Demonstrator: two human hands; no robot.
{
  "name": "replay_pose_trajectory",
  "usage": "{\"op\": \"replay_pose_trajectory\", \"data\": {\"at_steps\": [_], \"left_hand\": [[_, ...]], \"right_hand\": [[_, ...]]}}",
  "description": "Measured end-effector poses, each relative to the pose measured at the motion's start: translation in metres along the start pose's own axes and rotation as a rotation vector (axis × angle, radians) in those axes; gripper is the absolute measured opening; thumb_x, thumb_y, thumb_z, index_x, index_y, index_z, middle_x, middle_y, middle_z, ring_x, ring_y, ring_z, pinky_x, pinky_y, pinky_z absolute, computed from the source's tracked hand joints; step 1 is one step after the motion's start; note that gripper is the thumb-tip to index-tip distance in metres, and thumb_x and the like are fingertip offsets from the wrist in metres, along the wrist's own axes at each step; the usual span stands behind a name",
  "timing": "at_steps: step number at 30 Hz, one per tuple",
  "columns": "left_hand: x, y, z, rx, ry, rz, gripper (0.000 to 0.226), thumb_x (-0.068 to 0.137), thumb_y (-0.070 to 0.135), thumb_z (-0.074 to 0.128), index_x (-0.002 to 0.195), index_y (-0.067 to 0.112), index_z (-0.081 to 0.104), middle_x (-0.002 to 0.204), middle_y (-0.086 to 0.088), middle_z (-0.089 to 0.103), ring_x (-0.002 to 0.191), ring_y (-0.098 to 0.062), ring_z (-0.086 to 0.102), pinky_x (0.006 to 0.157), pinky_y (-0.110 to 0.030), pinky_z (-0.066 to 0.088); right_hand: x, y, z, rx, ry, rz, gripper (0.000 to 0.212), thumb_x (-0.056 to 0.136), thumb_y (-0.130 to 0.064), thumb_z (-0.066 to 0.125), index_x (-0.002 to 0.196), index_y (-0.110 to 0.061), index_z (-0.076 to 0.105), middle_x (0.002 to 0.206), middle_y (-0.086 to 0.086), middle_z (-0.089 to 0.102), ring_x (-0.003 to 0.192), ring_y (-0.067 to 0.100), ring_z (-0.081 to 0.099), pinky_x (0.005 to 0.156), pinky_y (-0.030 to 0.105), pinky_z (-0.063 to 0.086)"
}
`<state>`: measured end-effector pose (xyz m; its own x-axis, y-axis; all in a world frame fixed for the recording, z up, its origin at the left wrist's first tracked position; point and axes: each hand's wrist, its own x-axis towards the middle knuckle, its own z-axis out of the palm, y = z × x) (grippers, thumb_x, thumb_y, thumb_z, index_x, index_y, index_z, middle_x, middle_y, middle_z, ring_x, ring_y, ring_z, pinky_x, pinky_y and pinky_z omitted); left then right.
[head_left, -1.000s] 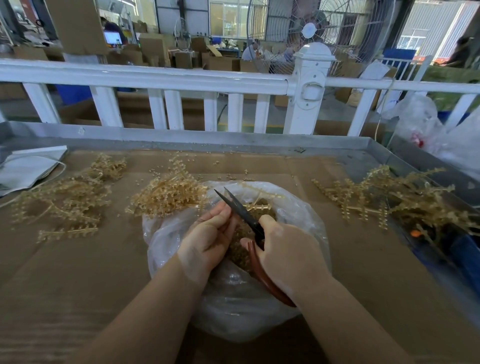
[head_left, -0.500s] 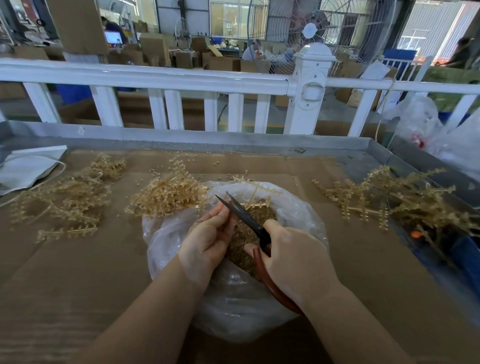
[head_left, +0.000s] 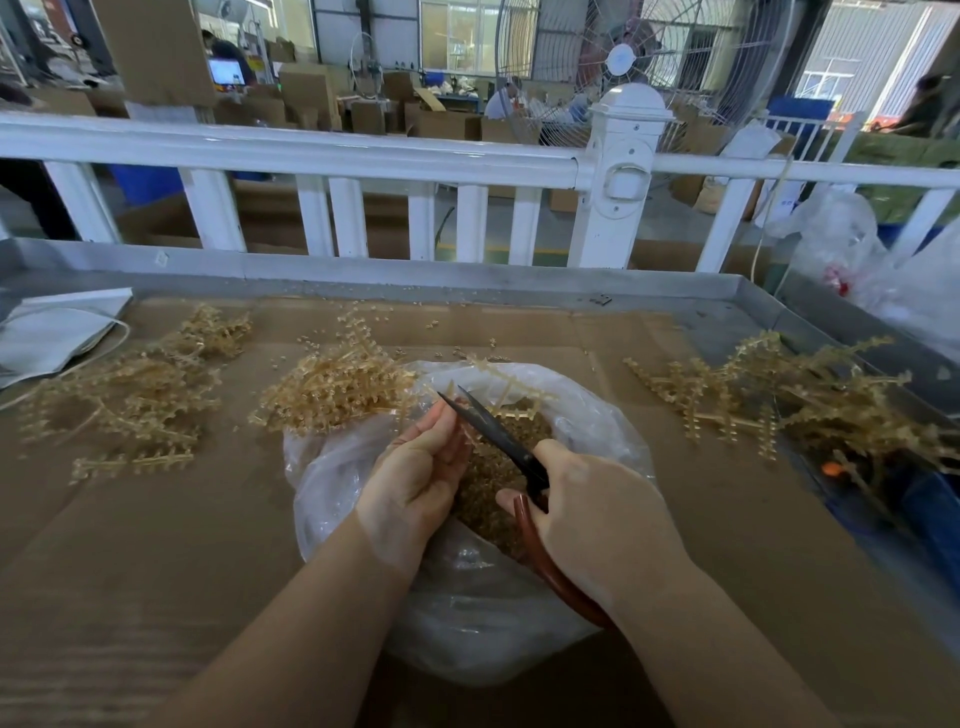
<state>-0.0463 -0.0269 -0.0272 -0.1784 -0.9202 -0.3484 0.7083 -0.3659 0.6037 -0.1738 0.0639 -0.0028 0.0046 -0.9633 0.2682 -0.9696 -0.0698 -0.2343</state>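
My right hand (head_left: 602, 525) grips scissors (head_left: 498, 434) with dark blades and red-brown handles; the blades stand slightly apart and point up-left over a clear plastic bag (head_left: 363, 467). The bag is open and holds a heap of small tan plastic pieces (head_left: 488, 478). My left hand (head_left: 415, 478) is over the bag mouth, fingers curled round a tan plastic sprue strip (head_left: 498, 384) that reaches past the blade tips. The part of the strip inside the hand is hidden.
Piles of tan sprue branches lie on the cardboard-covered table: left (head_left: 130, 389), centre behind the bag (head_left: 337, 384), and right (head_left: 789, 400). A white folded item (head_left: 52, 332) sits far left. A metal rim (head_left: 415, 273) and a white fence (head_left: 322, 150) bound the table's back.
The scissors and my right hand have shifted slightly down-right, and the blades have closed a little. My left hand stays at the bag mouth with the strip.
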Motion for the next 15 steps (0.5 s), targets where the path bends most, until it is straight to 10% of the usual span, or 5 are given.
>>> {"op": "replay_pose_trajectory", "data": {"at_steps": [15], "left_hand": [[-0.0003,0.0008,-0.0005,-0.035,0.016,-0.035,0.022,0.094,0.001,0.048,0.082,0.013,0.062,0.058,0.0,0.068,0.047,-0.009,0.064,0.044,-0.018,0.051]], "right_hand": [[0.0043,0.0013,-0.0036,-0.001,-0.019,-0.073,0.029,0.091,-0.057,0.046,0.087,-0.03,0.04,0.071,-0.011,0.045,0.066,0.01,0.046,0.062,0.022,0.035]]}}
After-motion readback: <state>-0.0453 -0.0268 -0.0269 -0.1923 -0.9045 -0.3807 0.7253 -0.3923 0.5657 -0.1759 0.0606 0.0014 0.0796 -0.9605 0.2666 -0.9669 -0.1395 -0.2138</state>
